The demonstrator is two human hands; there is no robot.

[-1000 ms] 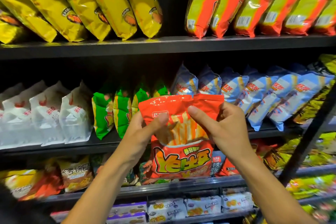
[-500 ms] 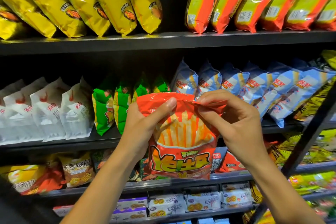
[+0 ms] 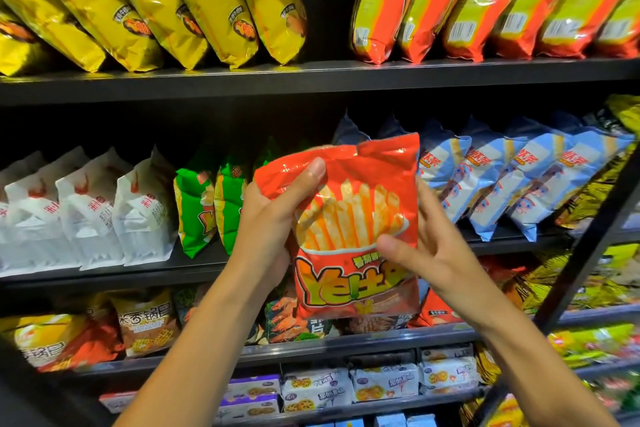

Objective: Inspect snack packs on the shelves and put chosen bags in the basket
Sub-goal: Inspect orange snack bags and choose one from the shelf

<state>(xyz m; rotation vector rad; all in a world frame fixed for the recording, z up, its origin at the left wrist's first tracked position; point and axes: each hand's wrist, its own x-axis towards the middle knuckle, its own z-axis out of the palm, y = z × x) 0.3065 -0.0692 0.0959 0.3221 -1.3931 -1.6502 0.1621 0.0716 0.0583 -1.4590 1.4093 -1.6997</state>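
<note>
My left hand (image 3: 273, 218) grips red fries bag (image 3: 356, 229) at upper left corner, thumb across front. My right hand (image 3: 433, 253) holds bag's right edge, thumb on front, fingers behind. Bag upright in open air before middle shelf (image 3: 207, 263), between green bags (image 3: 204, 204) and blue bags (image 3: 502, 177). Basket out of view.

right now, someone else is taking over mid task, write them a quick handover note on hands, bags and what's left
Left hand: grips the red fries bag at its upper left, thumb across the front.
Right hand: holds the bag's right edge, thumb on the front.
The bag is held up, front facing you, before the middle shelf.
Done: one bag in hand, under inspection.
Left: decide on it and put it in the basket, which is not in view.
</note>
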